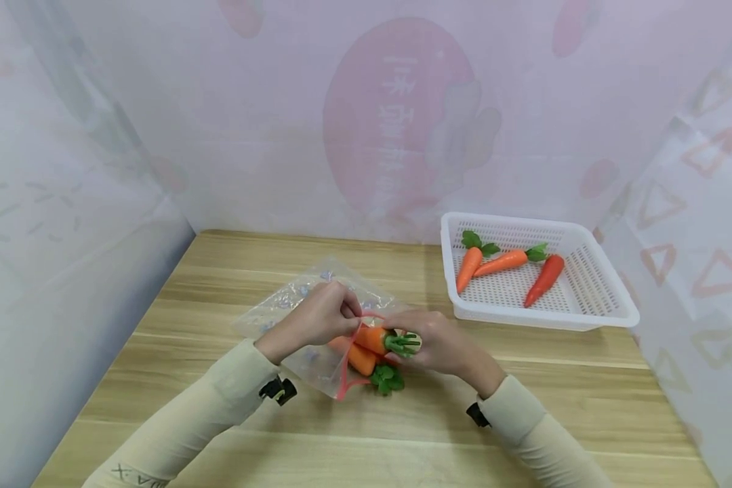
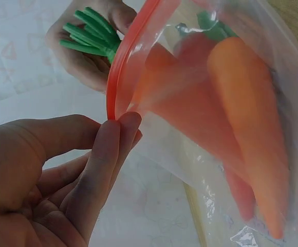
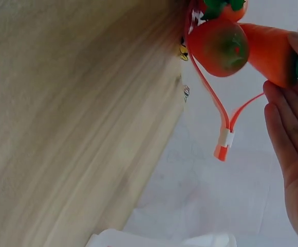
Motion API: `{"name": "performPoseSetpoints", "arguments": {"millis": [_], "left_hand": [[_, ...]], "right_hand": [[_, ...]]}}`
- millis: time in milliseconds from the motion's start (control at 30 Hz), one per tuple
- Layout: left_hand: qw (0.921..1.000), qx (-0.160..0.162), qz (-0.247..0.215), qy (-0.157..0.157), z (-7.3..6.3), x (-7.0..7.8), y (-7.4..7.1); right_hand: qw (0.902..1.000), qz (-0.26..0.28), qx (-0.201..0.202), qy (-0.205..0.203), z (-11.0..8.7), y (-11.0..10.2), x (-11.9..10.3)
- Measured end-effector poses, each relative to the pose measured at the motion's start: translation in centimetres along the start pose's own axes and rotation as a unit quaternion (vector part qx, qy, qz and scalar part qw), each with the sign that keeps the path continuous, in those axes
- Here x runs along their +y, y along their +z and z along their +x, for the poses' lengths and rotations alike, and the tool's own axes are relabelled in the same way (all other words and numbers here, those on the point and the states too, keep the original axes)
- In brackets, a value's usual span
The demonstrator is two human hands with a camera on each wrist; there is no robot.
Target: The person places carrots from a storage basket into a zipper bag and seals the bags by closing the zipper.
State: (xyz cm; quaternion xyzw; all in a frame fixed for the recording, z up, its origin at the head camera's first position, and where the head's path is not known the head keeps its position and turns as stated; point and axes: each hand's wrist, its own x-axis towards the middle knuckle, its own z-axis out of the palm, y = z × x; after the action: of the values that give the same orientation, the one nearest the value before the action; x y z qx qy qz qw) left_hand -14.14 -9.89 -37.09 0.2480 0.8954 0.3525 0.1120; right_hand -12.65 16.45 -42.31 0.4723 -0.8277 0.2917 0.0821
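Observation:
A clear zip bag (image 1: 317,362) with a red zip edge lies with its mouth towards the right. My left hand (image 1: 326,313) pinches that red edge (image 2: 114,95) between thumb and fingers. My right hand (image 1: 436,342) holds a carrot (image 1: 372,337) near its green stem top (image 1: 404,343), thumb over it and fingers beneath; its tip is inside the bag. Another carrot (image 2: 252,118) lies in the bag, its leafy top (image 1: 387,379) poking out of the mouth. A red one with a leafless greenish end (image 3: 221,49) lies beside it. A white slider (image 3: 226,138) sits at the zip's end.
At the back right of the wooden table (image 1: 317,447) stands a white plastic basket (image 1: 543,318). Inside are two leafy carrots (image 1: 468,268) (image 1: 503,263) and a red pepper-like piece (image 1: 545,281). Printed cloth walls (image 1: 250,169) enclose the back and sides.

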Motion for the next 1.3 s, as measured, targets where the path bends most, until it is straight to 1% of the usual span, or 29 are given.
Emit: {"name": "performPoseSetpoints", "arguments": {"millis": [133,267,367,533,633,767,867,1033,1100,1200,1300], "left_hand": [[1.0,-0.004,-0.003,-0.006,0.1,0.1,0.0],[0.9999,-0.007,-0.006,-0.014,0.2,0.2,0.0],[0.9999,-0.005,-0.006,-0.009,0.3,0.3,0.0],[1.0,0.001,-0.003,-0.006,0.3,0.3,-0.1],[1.0,0.003,0.003,-0.009,0.4,0.3,-0.1],[0.9999,0.003,0.006,-0.01,0.5,0.4,-0.1],[1.0,0.001,0.0,-0.009,0.5,0.5,-0.1],[0.9999,-0.002,-0.012,-0.01,0.4,0.4,0.1],[0.9999,0.0,-0.012,-0.008,0.4,0.3,0.1],[0.9999,0.003,-0.011,-0.007,0.3,0.3,0.1],[0.9999,0.004,-0.009,-0.008,0.4,0.3,0.2]], "right_hand": [[0.9994,-0.027,-0.016,0.014,0.2,0.4,-0.3],[0.9982,-0.056,-0.018,0.011,0.3,0.8,-0.4],[0.9963,-0.085,-0.015,0.008,0.4,1.2,-0.4],[0.9899,-0.142,-0.003,0.004,0.6,2.1,-0.7],[0.984,-0.178,0.008,-0.004,0.8,2.7,-0.9],[0.978,-0.208,0.012,-0.004,1.1,3.4,-1.2],[0.9773,-0.211,-0.006,0.015,1.1,3.8,-1.4],[0.9778,-0.199,-0.041,0.049,1.0,3.8,-1.7],[0.9797,-0.181,-0.052,0.067,0.8,3.6,-1.8],[0.9838,-0.137,-0.058,0.099,0.4,2.9,-2.1],[0.9837,-0.115,-0.059,0.125,0.0,1.8,-2.6]]}}
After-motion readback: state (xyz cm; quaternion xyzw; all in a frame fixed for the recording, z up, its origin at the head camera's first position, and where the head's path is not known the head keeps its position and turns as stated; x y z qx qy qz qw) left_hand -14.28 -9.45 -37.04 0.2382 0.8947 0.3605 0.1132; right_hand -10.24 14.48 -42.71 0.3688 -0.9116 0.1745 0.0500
